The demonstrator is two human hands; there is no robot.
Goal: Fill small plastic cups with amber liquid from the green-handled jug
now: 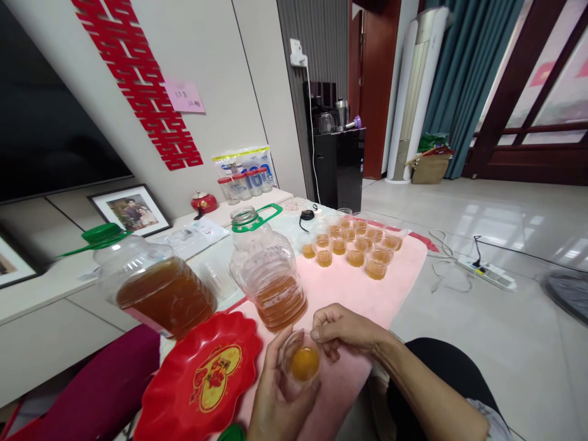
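Note:
My left hand is wrapped around a small clear plastic cup with amber liquid in the bottom. At the cup's right rim, my right hand is closed, thumb and forefinger pinched together; whatever is between them is too small to make out. Just behind stands an uncapped clear plastic jug with a green handle, partly filled with amber liquid. Several similar filled cups are grouped at the far end of the pink cloth.
A red scalloped tray lies left of my hands, a green cap by its near edge. Behind it leans a second jug, green-capped and holding darker liquid. Stacked clear cups lie between the jugs. A power strip is on the floor.

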